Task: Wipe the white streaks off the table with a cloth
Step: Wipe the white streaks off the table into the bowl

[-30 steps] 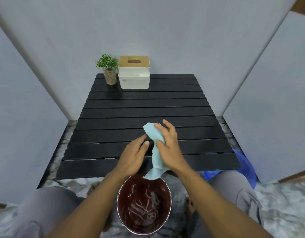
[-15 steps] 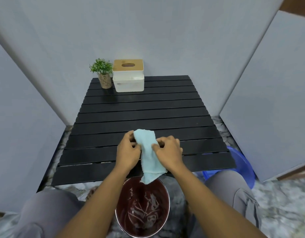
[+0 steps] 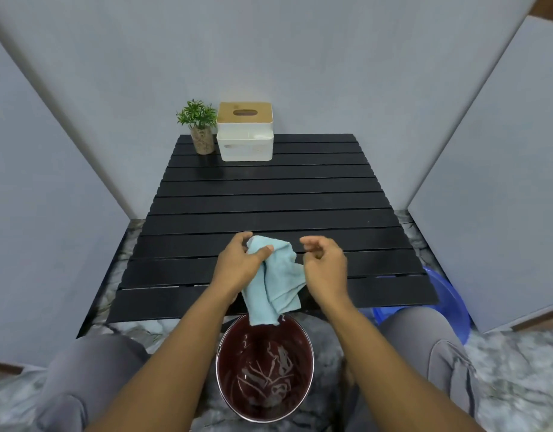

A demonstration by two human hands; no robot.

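Observation:
A light blue cloth point(image 3: 276, 282) hangs from my left hand point(image 3: 241, 265), whose thumb and fingers pinch its top edge above the near side of the black slatted table point(image 3: 269, 201). The cloth's lower end dangles over a red bucket point(image 3: 264, 366) of water between my knees. My right hand point(image 3: 325, 265) hovers just right of the cloth with its fingers loosely curled and nothing in it. No white streaks show on the slats.
A small potted plant point(image 3: 200, 126) and a white tissue box with a wooden lid point(image 3: 244, 132) stand at the table's far left. A blue plastic basin point(image 3: 440, 304) sits on the floor at the right, near my knee. Grey panels wall in three sides.
My right hand has let go of the cloth and moved off to the right. The cloth has unfolded and now hangs from my left hand alone.

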